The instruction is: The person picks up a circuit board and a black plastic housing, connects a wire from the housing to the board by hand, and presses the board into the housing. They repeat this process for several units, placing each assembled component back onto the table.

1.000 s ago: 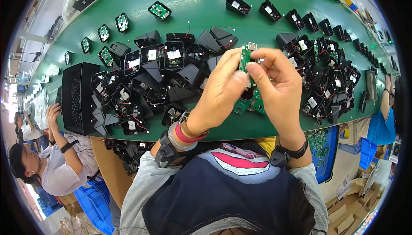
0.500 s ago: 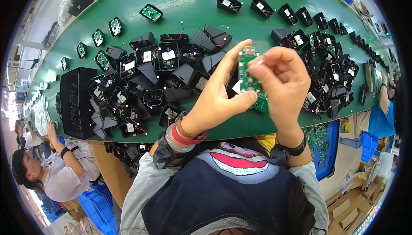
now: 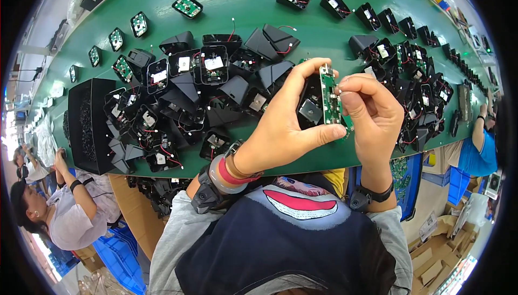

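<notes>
A green circuit board [image 3: 329, 98] is held upright on its edge by my left hand [image 3: 283, 128], between the thumb at its lower end and the fingers at its top. Small components and a metal socket show on it. My right hand [image 3: 373, 112] is closed in a pinch against the board's right side; what is between its fingertips is too small to make out. Just behind the board lies an open black housing [image 3: 309, 110] with a grey square piece inside, partly covered by my left hand.
Black housings with red wires [image 3: 214, 66] are heaped left of my hands, and another heap [image 3: 423, 90] lies to the right. Housings fitted with boards [image 3: 187, 6] line the far left. A black box [image 3: 91, 125] stands at left. Co-workers sit on both sides.
The board has turned from showing its broad face to a narrower, edge-on view and moved slightly right. My right hand has shifted right and down with it, still pinched at the board.
</notes>
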{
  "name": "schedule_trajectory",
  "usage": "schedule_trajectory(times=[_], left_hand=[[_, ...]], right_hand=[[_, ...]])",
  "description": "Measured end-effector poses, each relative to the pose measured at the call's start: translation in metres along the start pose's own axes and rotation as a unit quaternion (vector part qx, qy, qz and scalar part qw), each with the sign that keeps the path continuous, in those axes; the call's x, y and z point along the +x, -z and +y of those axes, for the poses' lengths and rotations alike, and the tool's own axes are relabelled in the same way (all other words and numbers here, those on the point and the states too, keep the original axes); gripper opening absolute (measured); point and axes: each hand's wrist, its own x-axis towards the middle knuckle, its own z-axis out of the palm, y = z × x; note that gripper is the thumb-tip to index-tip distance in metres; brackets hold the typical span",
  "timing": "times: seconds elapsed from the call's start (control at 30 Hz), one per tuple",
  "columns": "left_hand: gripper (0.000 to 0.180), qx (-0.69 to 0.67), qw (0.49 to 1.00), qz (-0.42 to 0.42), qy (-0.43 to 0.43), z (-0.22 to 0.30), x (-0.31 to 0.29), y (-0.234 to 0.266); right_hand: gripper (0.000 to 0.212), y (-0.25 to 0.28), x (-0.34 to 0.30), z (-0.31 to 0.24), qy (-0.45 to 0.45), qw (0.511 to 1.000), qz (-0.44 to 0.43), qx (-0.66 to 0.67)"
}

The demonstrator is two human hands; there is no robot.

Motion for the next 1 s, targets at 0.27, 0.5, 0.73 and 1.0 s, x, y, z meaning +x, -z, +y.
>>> schedule_trajectory(times=[0.27,0.5,0.73,1.0], left_hand=[[0.086,0.013,1.000,-0.003,-0.019,0.001,0.002,0.000],[0.088,0.038,0.999,0.005,-0.021,-0.001,0.001,0.001],[0.088,0.166,0.985,-0.014,-0.055,0.004,0.004,0.006],[0.093,-0.003,0.991,-0.128,0.047,0.007,0.006,0.008]], right_hand=[[0.026,0.012,0.001,-0.001,0.072,0.985,-0.070,-0.140],[0.050,0.014,0.003,-0.003,0.163,0.951,-0.055,-0.257],[0.051,0.022,0.016,-0.012,0.187,0.917,-0.153,-0.318],[0.059,0.038,0.028,-0.010,-0.115,0.968,-0.214,-0.067]])
